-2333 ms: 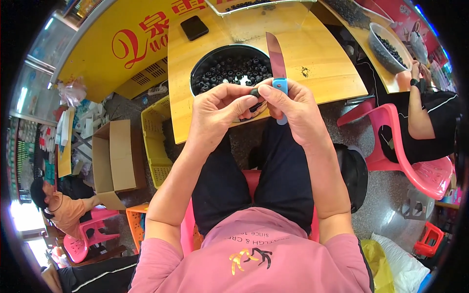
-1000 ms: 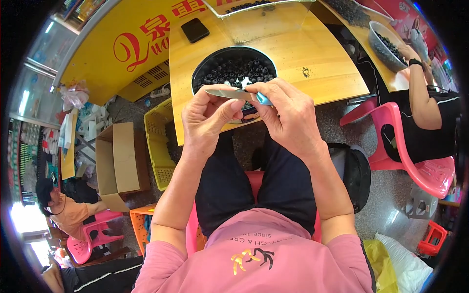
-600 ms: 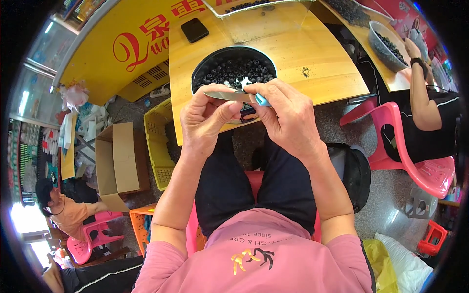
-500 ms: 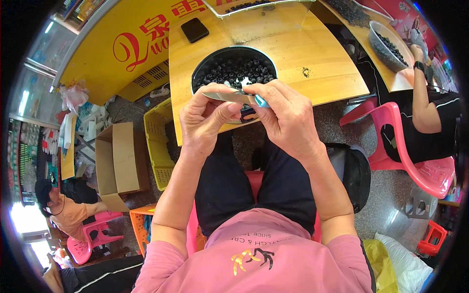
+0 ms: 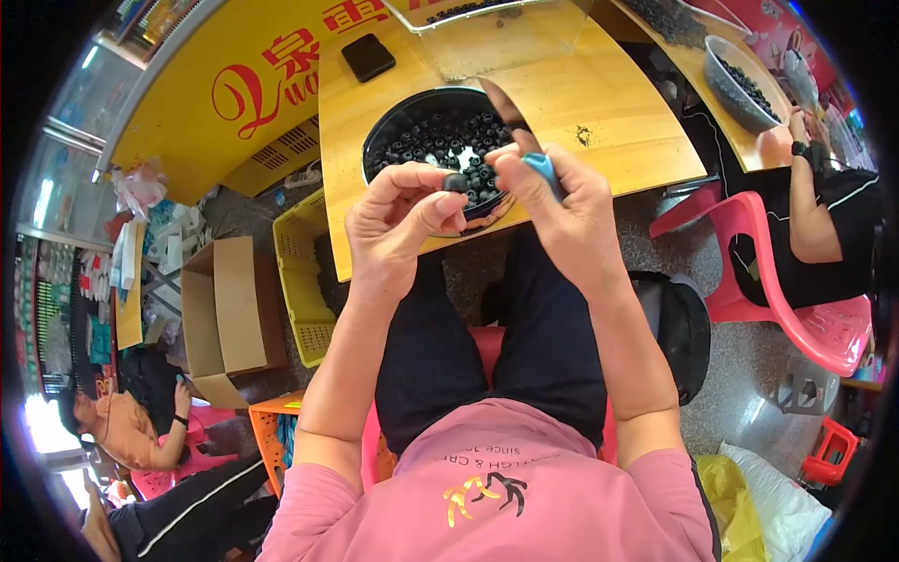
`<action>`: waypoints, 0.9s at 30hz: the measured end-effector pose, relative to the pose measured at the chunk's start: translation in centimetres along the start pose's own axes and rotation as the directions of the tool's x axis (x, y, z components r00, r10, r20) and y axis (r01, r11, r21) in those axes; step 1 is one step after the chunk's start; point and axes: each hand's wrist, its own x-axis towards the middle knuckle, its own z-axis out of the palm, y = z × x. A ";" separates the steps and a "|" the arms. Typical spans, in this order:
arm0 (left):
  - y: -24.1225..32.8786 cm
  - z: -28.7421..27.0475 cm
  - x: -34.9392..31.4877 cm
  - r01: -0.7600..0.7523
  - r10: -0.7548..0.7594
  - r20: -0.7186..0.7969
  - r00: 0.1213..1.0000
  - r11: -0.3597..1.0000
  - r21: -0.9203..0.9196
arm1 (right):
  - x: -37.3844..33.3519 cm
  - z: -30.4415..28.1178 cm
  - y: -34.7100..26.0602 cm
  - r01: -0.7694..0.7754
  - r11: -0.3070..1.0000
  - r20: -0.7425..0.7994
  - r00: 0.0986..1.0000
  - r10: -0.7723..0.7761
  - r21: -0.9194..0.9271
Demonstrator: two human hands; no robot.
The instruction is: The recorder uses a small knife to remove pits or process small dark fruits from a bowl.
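Between the thumb and fingers of my left hand [image 5: 403, 206] is a small, dark, bead-like piece [image 5: 455, 183], its end facing my right hand. My right hand [image 5: 562, 192] grips a knife [image 5: 507, 105] by its light blue handle, with the blade pointing up and away to the left, over the bowl's right edge. Both hands are above the near edge of the wooden table, a short gap apart. Just beyond them stands a round bowl [image 5: 366, 150] with a dark inside, holding many small black bead-like pieces [image 5: 426, 140]; my fingers hide part of its near side.
A black phone-like slab [image 5: 368, 58] lies at the table's far left, and a clear bin [image 5: 496, 56] stands behind the bowl. Yellow crate [image 5: 304, 281] and cardboard box [image 5: 225, 309] are at left. Right, a co-worker's arm [image 5: 813, 206] is beside another bowl [image 5: 744, 89].
The knife has swung from lying across the piece at my left fingertips to pointing up and away. My right hand has drawn slightly right, exposing the dark piece. The person at left has shifted posture.
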 end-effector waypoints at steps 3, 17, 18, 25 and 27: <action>-0.3 0.5 -0.1 -0.032 0.029 0.019 0.999 0.988 0.154 | -0.4 0.5 -0.4 -0.034 0.976 0.077 0.997 0.018 0.215; -0.1 1.5 0.2 -0.076 0.055 0.101 0.993 0.974 0.214 | -0.1 1.0 0.7 -0.146 0.892 0.062 0.989 0.133 0.428; 0.0 1.6 0.7 -0.050 0.034 0.069 0.997 0.966 0.252 | 0.1 0.9 1.0 -0.142 0.896 0.033 0.989 0.141 0.421; 2.9 -0.6 15.6 -0.166 0.182 0.004 0.983 0.888 0.429 | 1.3 -1.0 1.5 -0.151 0.898 -0.017 0.985 0.173 0.414; 4.9 -1.5 18.9 -0.064 0.006 0.120 0.993 0.873 0.483 | 1.4 -1.0 1.3 -0.148 0.897 -0.012 0.986 0.168 0.416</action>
